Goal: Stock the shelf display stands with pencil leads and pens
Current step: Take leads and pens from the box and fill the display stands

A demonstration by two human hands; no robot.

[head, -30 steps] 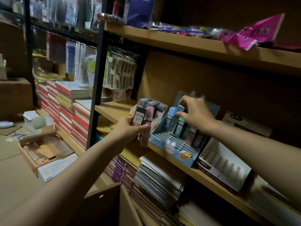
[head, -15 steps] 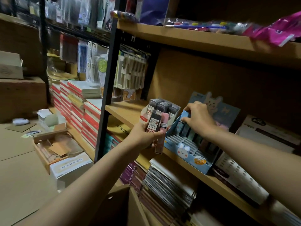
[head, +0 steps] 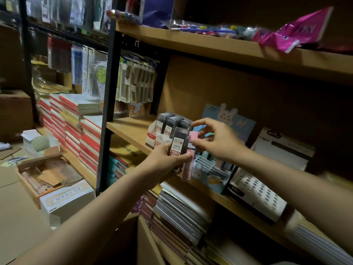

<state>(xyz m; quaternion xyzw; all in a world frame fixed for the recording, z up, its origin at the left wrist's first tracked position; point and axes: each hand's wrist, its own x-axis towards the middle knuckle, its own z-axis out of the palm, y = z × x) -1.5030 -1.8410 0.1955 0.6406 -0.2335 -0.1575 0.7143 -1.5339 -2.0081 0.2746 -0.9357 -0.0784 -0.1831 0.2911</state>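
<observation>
My left hand [head: 168,159] grips a small bunch of pencil lead cases: a grey one [head: 178,142] with a red and white label, and a pink one [head: 189,163] that hangs lower. My right hand [head: 214,142] pinches the top of the pink case. Just behind them on the wooden shelf [head: 131,131] stands a white display box [head: 156,138] with several grey lead cases upright in it. To its right sits a blue rabbit display stand [head: 212,175] with slotted rows, holding a few pastel cases at its back.
A white perforated stand [head: 256,192] sits right of the blue one. Spiral notebooks [head: 179,209] fill the shelf below. Red and white book stacks [head: 76,127] stand at left. Open cartons [head: 49,176] lie on the floor. A black upright post [head: 108,88] divides the shelves.
My right hand has left the blue stand's back rows and come left to the bunch in my left hand, where it now pinches the pink case. My left hand has stayed put.
</observation>
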